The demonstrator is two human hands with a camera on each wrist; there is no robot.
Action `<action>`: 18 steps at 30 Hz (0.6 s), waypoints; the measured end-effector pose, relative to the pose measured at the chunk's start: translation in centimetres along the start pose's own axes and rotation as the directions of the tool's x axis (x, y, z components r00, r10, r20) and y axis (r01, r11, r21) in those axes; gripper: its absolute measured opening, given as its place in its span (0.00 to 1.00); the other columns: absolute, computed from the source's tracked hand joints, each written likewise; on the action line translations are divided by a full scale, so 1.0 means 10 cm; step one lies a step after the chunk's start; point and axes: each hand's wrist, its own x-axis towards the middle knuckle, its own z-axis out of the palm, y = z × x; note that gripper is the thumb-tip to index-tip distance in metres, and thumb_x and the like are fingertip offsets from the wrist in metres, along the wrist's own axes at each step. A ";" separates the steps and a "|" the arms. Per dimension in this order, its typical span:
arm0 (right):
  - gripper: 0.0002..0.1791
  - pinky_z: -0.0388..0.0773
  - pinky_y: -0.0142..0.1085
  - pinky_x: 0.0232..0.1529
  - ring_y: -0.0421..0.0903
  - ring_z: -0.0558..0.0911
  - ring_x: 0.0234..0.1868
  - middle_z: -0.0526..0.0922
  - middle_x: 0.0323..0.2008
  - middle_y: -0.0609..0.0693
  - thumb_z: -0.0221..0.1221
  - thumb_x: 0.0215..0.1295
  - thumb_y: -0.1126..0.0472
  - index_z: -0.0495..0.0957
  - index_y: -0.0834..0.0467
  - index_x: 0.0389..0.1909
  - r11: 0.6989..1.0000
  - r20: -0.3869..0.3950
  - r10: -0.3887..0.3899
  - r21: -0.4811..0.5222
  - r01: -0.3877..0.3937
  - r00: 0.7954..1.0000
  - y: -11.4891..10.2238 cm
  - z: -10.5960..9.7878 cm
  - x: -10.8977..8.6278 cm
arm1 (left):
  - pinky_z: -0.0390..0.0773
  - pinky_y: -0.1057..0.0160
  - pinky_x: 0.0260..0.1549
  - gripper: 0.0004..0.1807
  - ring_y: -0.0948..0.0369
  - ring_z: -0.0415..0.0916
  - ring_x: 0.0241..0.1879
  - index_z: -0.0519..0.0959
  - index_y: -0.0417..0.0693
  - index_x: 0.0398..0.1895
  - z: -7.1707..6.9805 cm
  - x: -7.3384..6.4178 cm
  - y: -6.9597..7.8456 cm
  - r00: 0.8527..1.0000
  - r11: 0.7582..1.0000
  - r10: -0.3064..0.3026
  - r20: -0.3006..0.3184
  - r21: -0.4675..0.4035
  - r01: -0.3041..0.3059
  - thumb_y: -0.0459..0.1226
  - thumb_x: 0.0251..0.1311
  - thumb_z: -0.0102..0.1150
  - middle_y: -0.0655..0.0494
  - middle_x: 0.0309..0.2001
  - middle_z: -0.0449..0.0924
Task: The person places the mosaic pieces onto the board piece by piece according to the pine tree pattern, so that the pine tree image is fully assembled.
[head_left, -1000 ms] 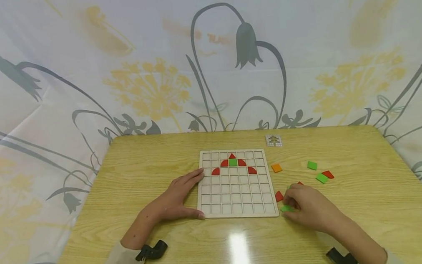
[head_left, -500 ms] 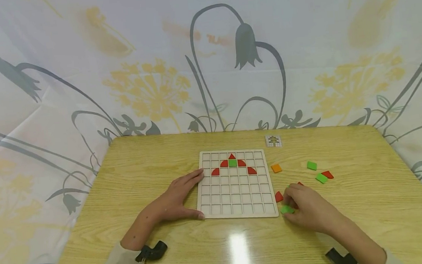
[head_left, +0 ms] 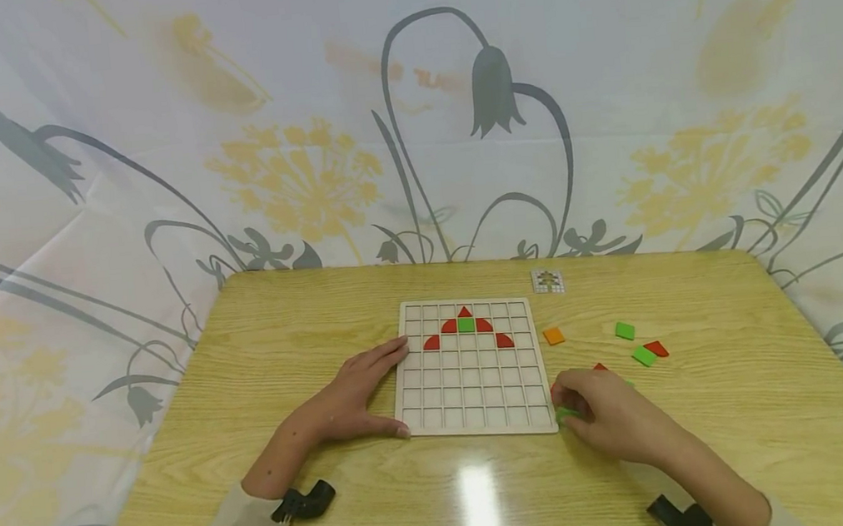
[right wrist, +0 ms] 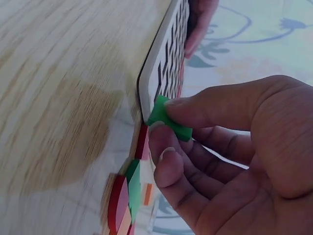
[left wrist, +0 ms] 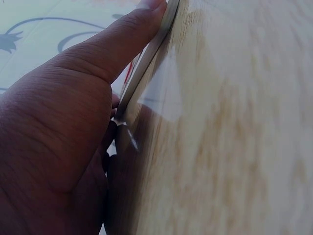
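A pale square grid board (head_left: 453, 415) lies on the table. Near its top, several red pieces, a triangle (head_left: 464, 312) among them, surround a green square (head_left: 465, 324). My left hand (head_left: 354, 398) rests along the board's left edge, fingers extended at the side and thumb at the lower left corner. Thumb and fingertips of my right hand (head_left: 615, 413) pinch a green square tile (right wrist: 171, 120), just beside the board's lower right corner. In the right wrist view the tile is tilted and overlaps the board's corner. Part of a red piece (right wrist: 142, 142) shows below it.
Right of the board lie an orange square (head_left: 553, 336), two green squares (head_left: 625, 330) and a red piece (head_left: 656, 348). More red and green pieces are partly hidden behind my right hand. A small pattern card (head_left: 548, 281) lies at the back.
My right hand has shifted slightly left toward the board's corner with the green tile. It now covers most of the red piece there. My left hand and the board stay still.
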 end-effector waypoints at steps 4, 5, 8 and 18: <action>0.12 0.78 0.32 0.37 0.35 0.76 0.34 0.83 0.35 0.40 0.70 0.62 0.72 0.84 0.52 0.39 0.999 -0.033 -0.041 -0.005 0.041 0.999 -0.05 0.02 0.06 | 0.50 0.37 0.78 0.66 0.52 0.45 0.85 0.51 0.51 0.88 0.01 0.01 0.00 1.000 1.000 0.010 -0.008 -0.005 -0.010 0.65 0.54 0.76 0.60 0.87 0.43; 0.12 0.78 0.32 0.37 0.36 0.76 0.34 0.83 0.35 0.40 0.70 0.62 0.73 0.84 0.52 0.38 0.999 -0.042 -0.052 -0.010 0.052 0.998 -0.06 0.03 0.08 | 0.50 0.37 0.78 0.65 0.52 0.45 0.85 0.51 0.51 0.88 0.01 0.01 0.00 1.000 1.000 0.010 -0.010 -0.007 -0.010 0.65 0.54 0.76 0.60 0.87 0.43; 0.13 0.76 0.33 0.36 0.37 0.75 0.34 0.80 0.34 0.39 0.69 0.62 0.74 0.83 0.52 0.36 0.997 -0.054 -0.081 -0.010 0.081 0.995 -0.09 0.04 0.15 | 0.50 0.37 0.78 0.65 0.52 0.45 0.85 0.51 0.51 0.88 0.02 0.00 -0.01 1.000 1.000 0.008 -0.012 -0.008 -0.008 0.65 0.54 0.76 0.60 0.87 0.43; 0.09 0.75 0.32 0.34 0.41 0.75 0.32 0.76 0.29 0.38 0.69 0.66 0.69 0.81 0.51 0.35 0.997 -0.026 -0.053 0.046 0.054 0.998 -0.16 0.13 0.40 | 0.49 0.39 0.79 0.66 0.53 0.43 0.85 0.50 0.53 0.88 0.00 0.00 0.01 1.000 1.000 -0.009 0.004 -0.009 0.009 0.66 0.54 0.75 0.63 0.87 0.42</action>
